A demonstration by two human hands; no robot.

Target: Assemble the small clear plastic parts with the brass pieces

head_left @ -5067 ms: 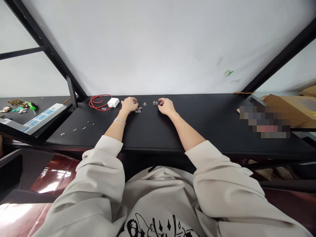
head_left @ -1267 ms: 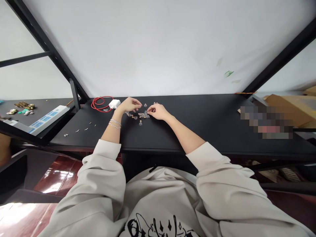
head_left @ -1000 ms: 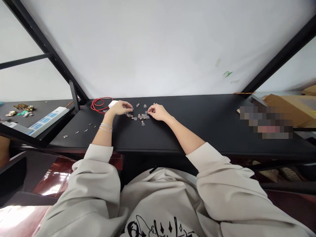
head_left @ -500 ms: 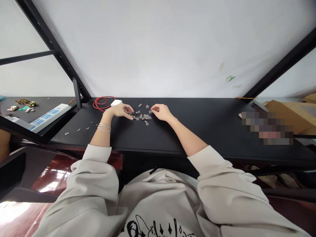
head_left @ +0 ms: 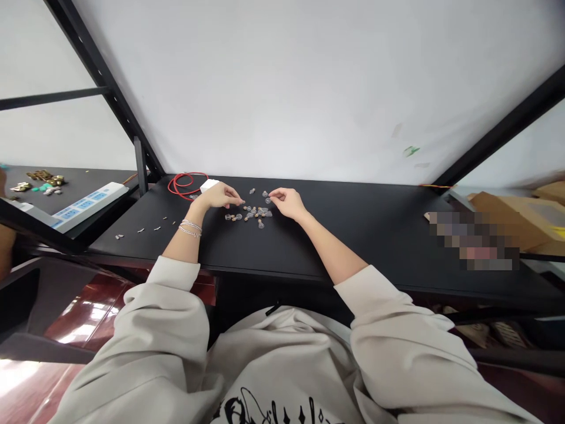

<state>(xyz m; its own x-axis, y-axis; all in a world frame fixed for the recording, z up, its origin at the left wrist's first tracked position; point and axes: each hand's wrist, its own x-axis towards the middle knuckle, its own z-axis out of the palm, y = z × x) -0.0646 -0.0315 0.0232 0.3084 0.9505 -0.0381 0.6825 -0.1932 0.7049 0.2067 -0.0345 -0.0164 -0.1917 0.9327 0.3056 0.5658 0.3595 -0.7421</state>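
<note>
Small clear glass bottles with cork stoppers (head_left: 261, 224) lie in a loose cluster on the black tabletop (head_left: 371, 229). My left hand (head_left: 219, 195) is over the cluster's left side, thumb and fingertips pinched on a tiny thing that looks like one of these bottles, mostly hidden. At the right of the cluster, my right hand (head_left: 288, 203) has thumb and forefinger closed at a small bottle (head_left: 268, 201). Just behind that one lies another bottle (head_left: 265, 194). A further bottle (head_left: 252, 191) rests apart, toward the wall.
A red cable (head_left: 176, 187) and a white box-like block (head_left: 209, 185) sit behind my left hand. Tiny pale pieces (head_left: 119, 237) lie at the left. Further left is a power strip (head_left: 90, 206). Cardboard boxes (head_left: 507, 215) and a blurred-out object (head_left: 472, 238) are at the right.
My left hand's fingers have closed from a spread pose into a pinch and moved slightly right. Several bottles at the cluster's left now show uncovered. My right hand has barely moved.
</note>
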